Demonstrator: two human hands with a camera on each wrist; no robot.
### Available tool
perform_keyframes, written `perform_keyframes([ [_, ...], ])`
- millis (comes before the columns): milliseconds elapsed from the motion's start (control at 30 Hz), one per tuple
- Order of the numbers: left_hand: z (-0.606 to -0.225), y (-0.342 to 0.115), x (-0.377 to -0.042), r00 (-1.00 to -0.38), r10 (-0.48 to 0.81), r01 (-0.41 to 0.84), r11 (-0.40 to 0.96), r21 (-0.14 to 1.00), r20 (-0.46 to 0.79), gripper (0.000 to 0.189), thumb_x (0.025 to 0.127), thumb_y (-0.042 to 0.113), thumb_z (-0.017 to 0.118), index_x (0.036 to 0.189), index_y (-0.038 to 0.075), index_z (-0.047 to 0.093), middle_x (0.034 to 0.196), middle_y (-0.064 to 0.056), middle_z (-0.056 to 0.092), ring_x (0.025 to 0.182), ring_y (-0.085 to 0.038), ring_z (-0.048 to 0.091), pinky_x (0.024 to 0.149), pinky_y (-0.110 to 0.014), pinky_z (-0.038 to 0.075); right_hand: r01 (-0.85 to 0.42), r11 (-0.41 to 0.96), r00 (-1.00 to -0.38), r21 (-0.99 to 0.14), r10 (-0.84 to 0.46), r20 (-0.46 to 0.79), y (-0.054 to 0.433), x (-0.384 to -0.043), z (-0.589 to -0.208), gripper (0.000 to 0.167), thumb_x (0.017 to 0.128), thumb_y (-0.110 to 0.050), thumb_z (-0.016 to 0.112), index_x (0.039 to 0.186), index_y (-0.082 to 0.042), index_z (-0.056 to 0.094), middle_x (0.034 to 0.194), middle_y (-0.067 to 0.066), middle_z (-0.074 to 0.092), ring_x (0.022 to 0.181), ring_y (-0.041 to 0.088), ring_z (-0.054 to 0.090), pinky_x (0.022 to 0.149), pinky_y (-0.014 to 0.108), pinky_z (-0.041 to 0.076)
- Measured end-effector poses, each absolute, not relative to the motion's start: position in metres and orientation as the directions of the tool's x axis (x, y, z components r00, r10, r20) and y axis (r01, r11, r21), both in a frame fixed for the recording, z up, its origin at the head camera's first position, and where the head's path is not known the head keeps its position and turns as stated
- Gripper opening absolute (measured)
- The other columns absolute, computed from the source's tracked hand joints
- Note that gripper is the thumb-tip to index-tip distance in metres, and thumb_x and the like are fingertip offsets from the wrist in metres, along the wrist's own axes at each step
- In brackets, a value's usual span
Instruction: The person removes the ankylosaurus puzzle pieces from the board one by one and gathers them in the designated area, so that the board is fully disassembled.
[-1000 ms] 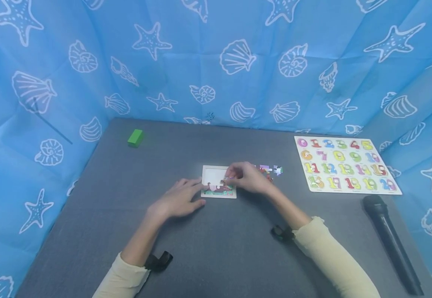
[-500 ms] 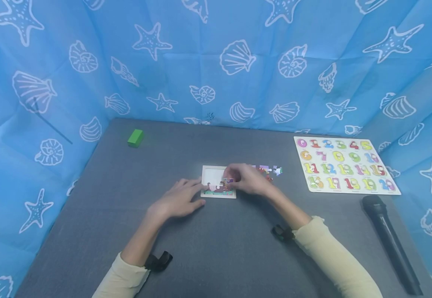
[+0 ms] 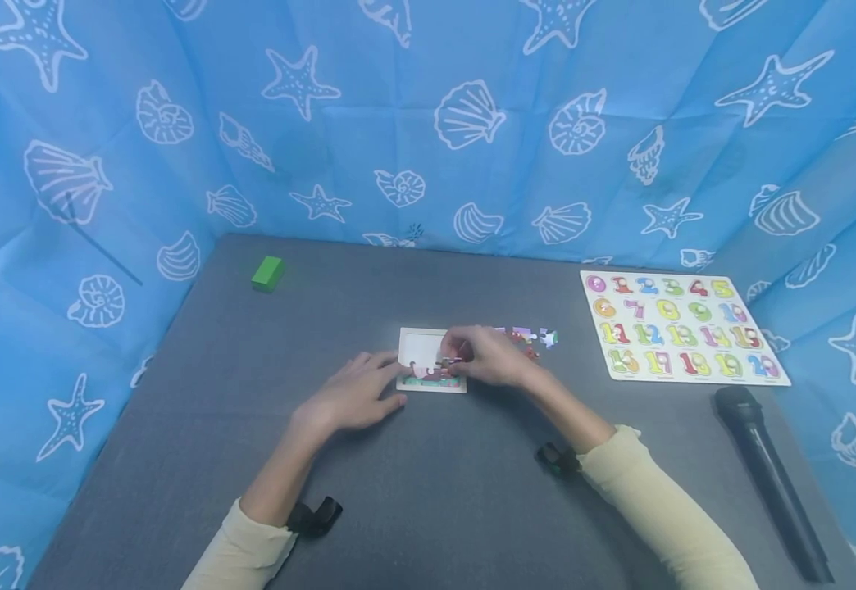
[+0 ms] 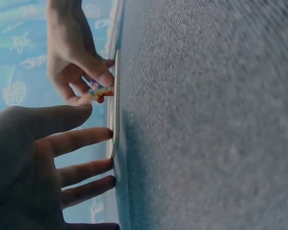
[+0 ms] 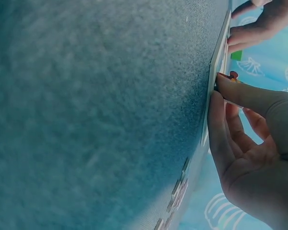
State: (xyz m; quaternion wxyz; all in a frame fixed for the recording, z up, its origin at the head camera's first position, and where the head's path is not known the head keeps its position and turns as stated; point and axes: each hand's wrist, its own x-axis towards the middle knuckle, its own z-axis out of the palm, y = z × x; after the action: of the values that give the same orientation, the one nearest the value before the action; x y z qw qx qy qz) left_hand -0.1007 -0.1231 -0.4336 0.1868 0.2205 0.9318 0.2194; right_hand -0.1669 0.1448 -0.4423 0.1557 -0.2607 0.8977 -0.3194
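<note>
A small light-framed jigsaw tray (image 3: 421, 344) lies on the table between the hands, with joined pieces along its near side and a pale bare base at the far side. My right hand (image 3: 493, 356) pinches a colourful jigsaw piece (image 4: 102, 92) between thumb and fingers, close over the tray's right part. In the left wrist view the piece stands on edge, showing yellow, blue and red. My left hand (image 3: 360, 392) lies with fingers extended, fingertips at the tray's left rim. The right fingers partly hide the joined pieces in the head view.
Several loose jigsaw pieces (image 3: 548, 337) lie just beyond the right hand. A number puzzle board (image 3: 682, 328) lies at the right, with a black microphone (image 3: 767, 475) nearer. A green block (image 3: 268, 274) sits at the back left. Blue shell-print cloth (image 3: 428, 123) hangs around the table.
The right hand has shifted slightly left and down over the tray, tilting the pinched jigsaw piece as it goes. The left hand has stayed at the rim.
</note>
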Motion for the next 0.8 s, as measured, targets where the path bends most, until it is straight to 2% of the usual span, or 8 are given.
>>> perform_keyframes([
  [167, -0.433, -0.113, -0.1, -0.803, 0.568, 0.43, 0.764, 0.482, -0.184, 0.053, 0.108, 0.035, 0.066, 0.157, 0.015, 0.057, 0.167, -0.013, 0.048, 0.154, -0.038, 0.046, 0.126, -0.062, 0.043, -0.363, 0.651, -0.813, -0.667, -0.57, -0.115, 0.147, -0.171, -0.445, 0.026, 0.09, -0.007, 0.088, 0.109, -0.016, 0.073, 0.097, 0.002, 0.076, 0.09, 0.016, 0.071, 0.08, 0.033, 0.058],
  [233, -0.435, -0.106, -0.099, -0.773, 0.61, 0.461, 0.728, 0.508, -0.174, 0.056, 0.109, 0.033, 0.065, 0.16, 0.014, 0.053, 0.166, -0.012, 0.049, 0.155, -0.037, 0.046, 0.127, -0.059, 0.043, -0.362, 0.641, -0.81, -0.677, -0.576, -0.112, 0.148, -0.173, -0.446, 0.03, 0.089, -0.007, 0.088, 0.113, -0.015, 0.074, 0.099, 0.003, 0.076, 0.092, 0.017, 0.07, 0.082, 0.033, 0.059],
  [333, -0.441, -0.099, -0.099, -0.719, 0.674, 0.485, 0.659, 0.575, -0.167, 0.063, 0.109, 0.033, 0.064, 0.166, 0.012, 0.045, 0.171, -0.011, 0.045, 0.16, -0.036, 0.041, 0.132, -0.059, 0.037, -0.363, 0.617, -0.797, -0.698, -0.594, -0.111, 0.15, -0.175, -0.446, 0.033, 0.088, -0.006, 0.089, 0.117, -0.014, 0.074, 0.102, 0.005, 0.076, 0.094, 0.017, 0.071, 0.084, 0.034, 0.061],
  [433, -0.459, -0.095, -0.101, -0.675, 0.72, 0.508, 0.612, 0.607, -0.16, 0.071, 0.109, 0.042, 0.061, 0.169, 0.013, 0.038, 0.178, -0.006, 0.038, 0.166, -0.034, 0.032, 0.138, -0.06, 0.024, -0.369, 0.588, -0.777, -0.72, -0.62, -0.108, 0.151, -0.177, -0.446, 0.031, 0.089, -0.006, 0.088, 0.116, -0.014, 0.076, 0.107, 0.005, 0.078, 0.097, 0.018, 0.074, 0.088, 0.037, 0.064],
  [500, -0.469, -0.093, -0.102, -0.661, 0.733, 0.517, 0.602, 0.609, -0.163, 0.074, 0.109, 0.048, 0.06, 0.171, 0.014, 0.036, 0.18, -0.003, 0.034, 0.168, -0.033, 0.027, 0.139, -0.062, 0.017, -0.369, 0.575, -0.769, -0.73, -0.631, -0.108, 0.151, -0.178, -0.447, 0.029, 0.089, -0.006, 0.087, 0.115, -0.014, 0.078, 0.11, 0.005, 0.08, 0.1, 0.02, 0.076, 0.091, 0.04, 0.065],
  [600, -0.47, -0.091, -0.1, -0.656, 0.731, 0.504, 0.612, 0.61, -0.19, 0.077, 0.109, 0.054, 0.057, 0.171, 0.015, 0.034, 0.181, 0.0, 0.031, 0.169, -0.033, 0.024, 0.139, -0.065, 0.012, -0.371, 0.568, -0.76, -0.735, -0.64, -0.111, 0.152, -0.178, -0.447, 0.026, 0.091, -0.007, 0.086, 0.115, -0.014, 0.079, 0.114, 0.004, 0.082, 0.103, 0.022, 0.078, 0.094, 0.044, 0.066],
  [667, -0.464, -0.089, -0.097, -0.656, 0.727, 0.501, 0.62, 0.604, -0.203, 0.077, 0.109, 0.052, 0.058, 0.171, 0.013, 0.035, 0.181, -0.002, 0.032, 0.168, -0.035, 0.024, 0.137, -0.069, 0.014, -0.371, 0.572, -0.759, -0.731, -0.641, -0.117, 0.152, -0.179, -0.447, 0.024, 0.091, -0.009, 0.086, 0.114, -0.015, 0.08, 0.113, 0.003, 0.082, 0.103, 0.022, 0.078, 0.094, 0.044, 0.066],
  [800, -0.445, -0.087, -0.092, -0.656, 0.72, 0.496, 0.637, 0.59, -0.226, 0.074, 0.109, 0.044, 0.061, 0.169, 0.007, 0.038, 0.18, -0.006, 0.033, 0.167, -0.036, 0.027, 0.138, -0.067, 0.016, -0.363, 0.57, -0.756, -0.737, -0.643, -0.124, 0.153, -0.182, -0.448, 0.02, 0.092, -0.008, 0.084, 0.109, -0.017, 0.078, 0.108, 0.001, 0.08, 0.101, 0.019, 0.075, 0.093, 0.041, 0.064],
])
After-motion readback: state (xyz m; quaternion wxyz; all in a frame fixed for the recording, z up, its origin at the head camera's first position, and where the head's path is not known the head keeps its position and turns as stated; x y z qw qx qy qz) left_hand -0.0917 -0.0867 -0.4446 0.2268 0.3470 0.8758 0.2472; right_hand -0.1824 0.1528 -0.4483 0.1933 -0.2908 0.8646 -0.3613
